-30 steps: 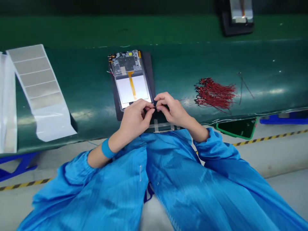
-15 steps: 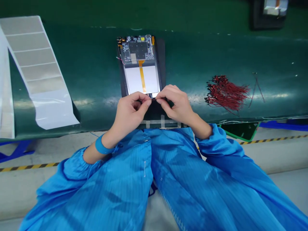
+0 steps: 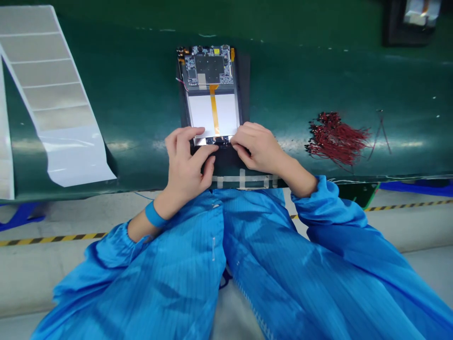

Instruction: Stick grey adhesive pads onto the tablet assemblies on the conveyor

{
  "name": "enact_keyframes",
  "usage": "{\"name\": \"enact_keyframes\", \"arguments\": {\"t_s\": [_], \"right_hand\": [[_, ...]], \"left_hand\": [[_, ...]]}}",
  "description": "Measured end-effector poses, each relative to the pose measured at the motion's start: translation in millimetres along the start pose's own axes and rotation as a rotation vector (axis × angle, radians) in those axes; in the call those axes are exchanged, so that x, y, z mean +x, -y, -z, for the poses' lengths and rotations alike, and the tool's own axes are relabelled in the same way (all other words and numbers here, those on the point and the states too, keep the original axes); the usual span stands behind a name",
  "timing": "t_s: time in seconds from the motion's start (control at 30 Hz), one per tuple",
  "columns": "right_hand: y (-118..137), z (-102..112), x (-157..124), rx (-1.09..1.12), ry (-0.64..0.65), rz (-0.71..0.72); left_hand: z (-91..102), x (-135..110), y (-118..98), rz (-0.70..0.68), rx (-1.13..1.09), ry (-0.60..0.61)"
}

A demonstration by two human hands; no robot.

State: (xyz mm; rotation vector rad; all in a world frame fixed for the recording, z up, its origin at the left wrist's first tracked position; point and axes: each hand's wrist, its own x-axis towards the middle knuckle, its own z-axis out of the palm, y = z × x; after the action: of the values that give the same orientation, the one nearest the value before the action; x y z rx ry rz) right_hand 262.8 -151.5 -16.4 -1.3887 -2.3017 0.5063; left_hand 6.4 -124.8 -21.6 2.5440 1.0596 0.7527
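Observation:
An opened tablet [image 3: 228, 90] lies face down in front of me, its circuit board [image 3: 209, 68] at the far end. Below the board is a white battery [image 3: 201, 111], crossed lengthwise by an orange ribbon cable [image 3: 213, 106]. My left hand [image 3: 186, 160] is open at the near left corner, fingers spread, a fingertip over the battery's lower edge and the thumb at a small dark part [image 3: 220, 140] on the near end. My right hand [image 3: 256, 145] is closed in a pinch at the near right corner. Whatever its fingertips hold is hidden.
A dark pad [image 3: 244, 85] lies under the tablet on the green table mat [image 3: 141, 104]. To the right is a pile of red wires with small dark ends [image 3: 336, 137], with a separate wire pair [image 3: 380, 130] beyond. Label sheets [image 3: 53, 89] lie left; another device [image 3: 421, 14] sits far right.
My left hand has opened from a pinch, its fingers spreading toward the left corner and uncovering more of the near end. My right hand stays pinched there. The view has shifted slightly.

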Motion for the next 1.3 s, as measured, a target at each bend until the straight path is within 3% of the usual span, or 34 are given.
{"name": "enact_keyframes", "arguments": {"t_s": [0.47,0.93,1.3], "right_hand": [[3.7,2.2,2.1,0.085,0.009,-0.004],[9.8,6.6,6.8,0.064,0.042,-0.053],[11.3,19.1,3.6,-0.001,0.065,-0.235]], "left_hand": [[-11.1,5.9,-1.9,0.012,-0.069,0.092],[-17.6,5.8,3.6,-0.089,-0.012,0.003],[-25.0,3.0,-32.5,-0.089,0.033,0.071]]}}
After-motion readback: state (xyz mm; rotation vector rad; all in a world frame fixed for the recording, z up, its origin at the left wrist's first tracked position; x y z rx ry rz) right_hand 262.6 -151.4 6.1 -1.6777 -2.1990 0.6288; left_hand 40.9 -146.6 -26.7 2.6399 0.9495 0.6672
